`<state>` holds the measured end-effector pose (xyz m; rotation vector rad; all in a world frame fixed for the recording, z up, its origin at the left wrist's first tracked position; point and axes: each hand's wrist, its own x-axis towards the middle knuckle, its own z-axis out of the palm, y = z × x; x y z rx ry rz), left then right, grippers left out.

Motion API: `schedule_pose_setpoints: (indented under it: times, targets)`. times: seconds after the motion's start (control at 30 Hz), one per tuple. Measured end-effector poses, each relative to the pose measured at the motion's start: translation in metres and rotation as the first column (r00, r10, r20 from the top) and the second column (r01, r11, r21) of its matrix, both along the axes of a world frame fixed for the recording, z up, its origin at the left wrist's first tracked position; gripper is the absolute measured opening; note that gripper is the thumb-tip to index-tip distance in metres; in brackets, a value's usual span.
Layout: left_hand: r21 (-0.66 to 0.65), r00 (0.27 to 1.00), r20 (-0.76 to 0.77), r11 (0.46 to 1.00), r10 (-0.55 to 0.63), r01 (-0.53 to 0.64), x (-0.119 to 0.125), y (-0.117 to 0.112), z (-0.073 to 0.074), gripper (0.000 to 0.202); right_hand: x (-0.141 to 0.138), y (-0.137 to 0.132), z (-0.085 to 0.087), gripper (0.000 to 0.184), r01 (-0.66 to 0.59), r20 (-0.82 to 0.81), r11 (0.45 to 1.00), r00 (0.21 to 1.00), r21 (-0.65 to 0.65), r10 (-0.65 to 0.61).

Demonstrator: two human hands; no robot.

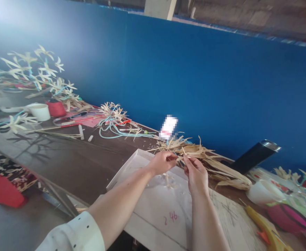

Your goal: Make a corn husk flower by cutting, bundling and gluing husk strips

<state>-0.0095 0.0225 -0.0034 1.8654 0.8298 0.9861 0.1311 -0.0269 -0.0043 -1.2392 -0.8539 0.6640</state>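
Note:
My left hand (pixel 162 161) and my right hand (pixel 196 174) meet above a white tray (pixel 132 166) on the dark table. Both pinch thin pale straw strips (pixel 179 159) between fingertips. The strips lead into a loose heap of dried straw leaves (pixel 207 157) lying just behind the tray. Small straw scraps (pixel 170 180) lie on the tray under my hands.
A blue wall panel (pixel 194 76) runs along the table's far edge. Left: finished straw flowers (pixel 41 71), a white cup (pixel 40 112), a red spool (pixel 55 108), light blue cords (pixel 111 130). Right: a black flask (pixel 254 156), a white bowl (pixel 262 191), a yellow glue gun (pixel 267 230).

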Motion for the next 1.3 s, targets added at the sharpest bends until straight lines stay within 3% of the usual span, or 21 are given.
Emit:
schedule_pose_setpoints:
  times: [0.17,0.33,0.6,0.87,1.03,1.1,1.2,1.27,1.3]
  targets:
    - [-0.051,0.999,0.043,0.999,-0.001,0.003,0.000,-0.004,0.006,0.032,0.000,-0.002,0.000,0.042,-0.011,0.235,0.999,0.972,-0.053,0.023]
    - [-0.069,0.998,0.054,0.997,-0.040,0.044,0.000,-0.004,0.008,0.024,0.000,-0.005,0.004,0.037,0.076,0.376,0.996,0.925,-0.050,-0.052]
    - [-0.111,0.998,0.059,0.994,-0.019,0.025,0.000,0.000,0.004,0.028,-0.006,-0.008,0.012,0.031,0.136,0.427,0.990,0.898,-0.039,-0.107]
    - [-0.157,0.984,0.165,0.987,0.070,-0.044,-0.001,0.004,0.005,0.027,-0.006,-0.006,0.008,0.037,0.064,0.440,0.993,0.898,-0.100,-0.014]
    - [-0.195,0.968,0.213,0.976,0.136,-0.094,-0.001,0.007,0.005,0.024,-0.008,-0.006,0.009,0.039,-0.020,0.452,0.981,0.886,-0.191,0.106]
    - [-0.247,0.959,0.228,0.963,0.171,-0.113,-0.001,0.008,0.006,0.025,0.001,-0.005,0.007,0.041,0.041,0.425,0.985,0.904,-0.169,0.035]
    - [-0.347,0.938,0.284,0.933,0.200,-0.094,0.000,0.007,0.009,0.022,0.025,-0.002,0.000,0.047,0.328,0.327,0.941,0.901,-0.086,-0.284]
    - [-0.394,0.928,0.325,0.918,0.184,-0.044,0.001,0.006,0.011,0.018,0.040,-0.001,-0.004,0.044,0.423,0.360,0.903,0.856,-0.077,-0.370]
    - [-0.406,0.926,0.336,0.914,0.170,-0.021,0.001,0.006,0.011,0.017,0.045,-0.001,-0.005,0.040,0.435,0.439,0.895,0.827,-0.103,-0.352]
